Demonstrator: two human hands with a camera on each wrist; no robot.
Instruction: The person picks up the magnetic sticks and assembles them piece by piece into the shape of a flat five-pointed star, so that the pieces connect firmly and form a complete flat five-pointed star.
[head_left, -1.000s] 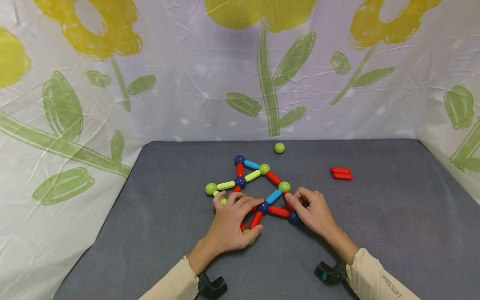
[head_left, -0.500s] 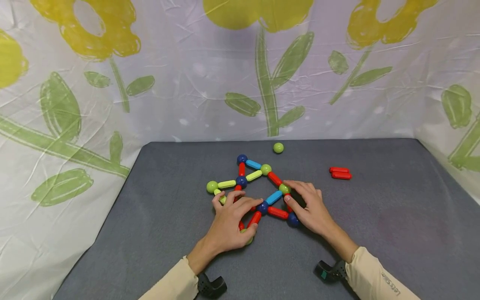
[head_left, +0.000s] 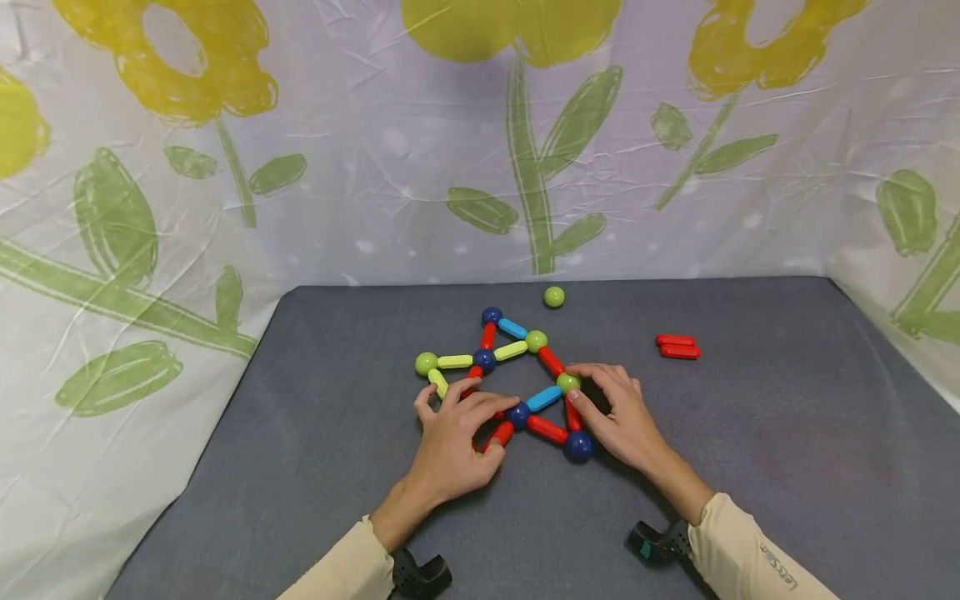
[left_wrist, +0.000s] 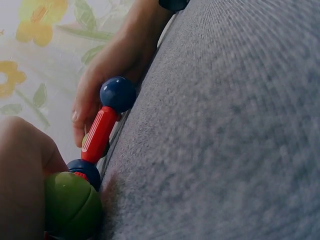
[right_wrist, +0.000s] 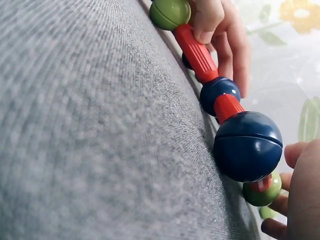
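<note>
A flat frame of magnetic rods and balls lies in the middle of the head view. Over its near-left part, my left hand [head_left: 453,442] grips the frame, fingers curled, with a fingertip at a blue ball [head_left: 517,414]. In the left wrist view, a green ball [left_wrist: 72,207] sits beside that hand. My right hand [head_left: 622,417] holds a green ball [head_left: 568,382] at the frame's right side between thumb and fingers. A red rod [head_left: 573,413] joins this ball to the near blue ball [head_left: 577,447]. The left hand hides several rods.
A loose green ball [head_left: 554,297] lies near the table's back edge. Two red rods [head_left: 678,347] lie side by side to the right. The grey table [head_left: 750,467] meets a flowered curtain [head_left: 360,167] behind.
The frame has turned slightly clockwise, its far end moving right and its near blue ball left. My right fingers have shifted from the red rod onto the green ball.
</note>
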